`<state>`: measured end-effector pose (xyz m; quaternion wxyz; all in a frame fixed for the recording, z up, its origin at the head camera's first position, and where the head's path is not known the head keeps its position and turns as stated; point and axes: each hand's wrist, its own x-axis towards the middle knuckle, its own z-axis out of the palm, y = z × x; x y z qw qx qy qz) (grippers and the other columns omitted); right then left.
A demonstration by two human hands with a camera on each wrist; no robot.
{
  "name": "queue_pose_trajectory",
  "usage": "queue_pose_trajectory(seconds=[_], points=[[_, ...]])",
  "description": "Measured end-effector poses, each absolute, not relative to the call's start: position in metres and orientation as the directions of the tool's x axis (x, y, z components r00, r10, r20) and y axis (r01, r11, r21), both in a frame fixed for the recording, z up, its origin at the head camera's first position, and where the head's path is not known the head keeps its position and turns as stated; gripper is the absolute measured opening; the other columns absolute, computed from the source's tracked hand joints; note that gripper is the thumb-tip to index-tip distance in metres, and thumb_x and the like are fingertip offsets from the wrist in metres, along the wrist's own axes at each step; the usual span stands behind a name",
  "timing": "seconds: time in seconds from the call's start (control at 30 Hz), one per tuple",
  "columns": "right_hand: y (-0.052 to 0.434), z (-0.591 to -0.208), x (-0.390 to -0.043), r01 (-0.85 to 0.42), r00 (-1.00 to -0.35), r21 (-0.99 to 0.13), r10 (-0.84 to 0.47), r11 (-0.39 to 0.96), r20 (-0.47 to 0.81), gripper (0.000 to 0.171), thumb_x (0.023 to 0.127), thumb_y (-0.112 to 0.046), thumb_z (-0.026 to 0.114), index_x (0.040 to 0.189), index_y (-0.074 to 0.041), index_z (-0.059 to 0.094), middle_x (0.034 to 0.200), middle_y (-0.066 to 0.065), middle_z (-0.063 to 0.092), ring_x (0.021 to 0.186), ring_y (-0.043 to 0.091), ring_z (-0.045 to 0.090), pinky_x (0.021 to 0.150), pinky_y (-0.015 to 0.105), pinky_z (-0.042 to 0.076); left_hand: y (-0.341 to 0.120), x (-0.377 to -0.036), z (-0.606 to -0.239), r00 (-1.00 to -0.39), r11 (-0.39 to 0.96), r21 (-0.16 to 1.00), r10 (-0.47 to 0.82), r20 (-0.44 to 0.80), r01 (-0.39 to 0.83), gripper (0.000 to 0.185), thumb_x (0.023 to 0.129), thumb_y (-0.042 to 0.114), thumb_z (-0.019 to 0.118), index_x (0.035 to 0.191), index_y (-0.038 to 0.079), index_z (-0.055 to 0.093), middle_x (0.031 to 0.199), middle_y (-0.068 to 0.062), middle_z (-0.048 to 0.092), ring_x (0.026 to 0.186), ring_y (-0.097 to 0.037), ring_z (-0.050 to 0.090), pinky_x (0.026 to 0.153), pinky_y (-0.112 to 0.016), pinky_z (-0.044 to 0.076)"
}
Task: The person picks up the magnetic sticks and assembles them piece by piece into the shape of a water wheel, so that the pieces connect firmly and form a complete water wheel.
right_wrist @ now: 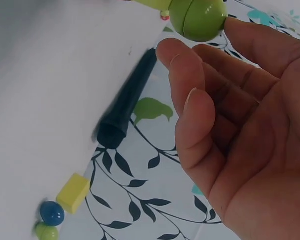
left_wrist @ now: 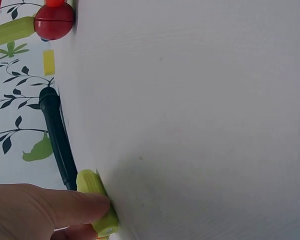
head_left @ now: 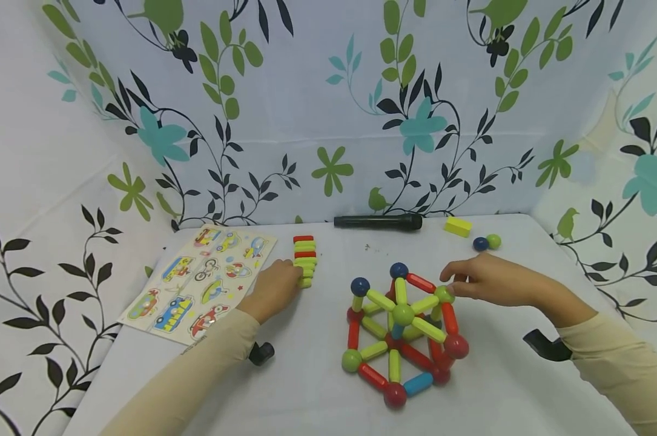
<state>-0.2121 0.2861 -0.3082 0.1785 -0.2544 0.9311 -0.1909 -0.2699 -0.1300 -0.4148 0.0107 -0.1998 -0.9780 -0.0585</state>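
Observation:
A structure of coloured magnetic rods and balls stands on the table, with a light-green ball (head_left: 402, 314) at its top centre. My right hand (head_left: 488, 281) is at its right side, digits at a green corner ball (right_wrist: 198, 19), thumb and finger on either side of it. The other fingers curl loosely below. To the left, my left hand (head_left: 278, 284) pinches a yellow-green rod (left_wrist: 101, 202) at the near part of a row of rods. That row, of red rods (head_left: 305, 254) and yellow-green rods (head_left: 304, 245), runs away from the hand; its near part is partly hidden by the fingers.
A picture puzzle board (head_left: 205, 281) lies left, beside the left forearm. Along the back edge are a black microphone-like cylinder (head_left: 377, 222), a yellow block (head_left: 458, 227), a loose blue ball (head_left: 480, 244) and a loose green ball (head_left: 493, 241). Patterned cloth rises behind the table.

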Motion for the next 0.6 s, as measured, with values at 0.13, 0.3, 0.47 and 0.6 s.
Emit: queue_pose_trajectory(seconds=[0.13, 0.3, 0.47, 0.6], points=[[0.283, -0.311, -0.210, -0.368, -0.807, -0.481, -0.530, 0.796, -0.260, 0.033, 0.099, -0.033, 0.066, 0.123, -0.011, 0.069, 0.100, -0.007, 0.074, 0.081, 0.008, 0.067, 0.071, 0.025, 0.056, -0.130, -0.268, -0.416, -0.921, 0.915, 0.103, 0.390, 0.022, 0.390, 0.005, 0.091, 0.009, 0.072, 0.095, 0.011, 0.071, 0.082, -0.005, 0.060, 0.078, -0.022, 0.057, 0.064, -0.040, 0.052], [0.280, -0.314, -0.210, -0.361, -0.798, -0.511, -0.542, 0.780, -0.264, 0.034, 0.100, -0.034, 0.065, 0.124, -0.011, 0.069, 0.101, -0.005, 0.075, 0.082, 0.008, 0.067, 0.072, 0.028, 0.058, -0.127, -0.265, -0.411, -0.918, 0.910, 0.133, 0.397, -0.005, 0.393, 0.008, 0.088, 0.014, 0.076, 0.093, 0.012, 0.070, 0.081, -0.002, 0.061, 0.074, -0.019, 0.055, 0.063, -0.037, 0.050], [0.279, -0.315, -0.210, -0.361, -0.797, -0.513, -0.544, 0.778, -0.263, 0.034, 0.100, -0.035, 0.064, 0.126, -0.013, 0.068, 0.102, -0.006, 0.074, 0.082, 0.008, 0.066, 0.073, 0.027, 0.057, -0.118, -0.264, -0.398, -0.908, 0.850, 0.349, 0.419, 0.003, 0.394, 0.016, 0.091, 0.020, 0.074, 0.104, 0.011, 0.075, 0.088, 0.001, 0.069, 0.075, -0.014, 0.057, 0.070, -0.032, 0.051], [0.278, -0.315, -0.212, -0.389, -0.790, -0.514, -0.564, 0.765, -0.241, 0.033, 0.102, -0.034, 0.062, 0.128, -0.014, 0.067, 0.105, -0.007, 0.074, 0.087, 0.013, 0.069, 0.076, 0.030, 0.059, -0.104, -0.263, -0.383, -0.909, 0.736, 0.586, 0.417, 0.003, 0.340, 0.022, 0.095, 0.024, 0.070, 0.113, 0.013, 0.075, 0.096, 0.004, 0.071, 0.086, -0.013, 0.060, 0.079, -0.032, 0.053]])
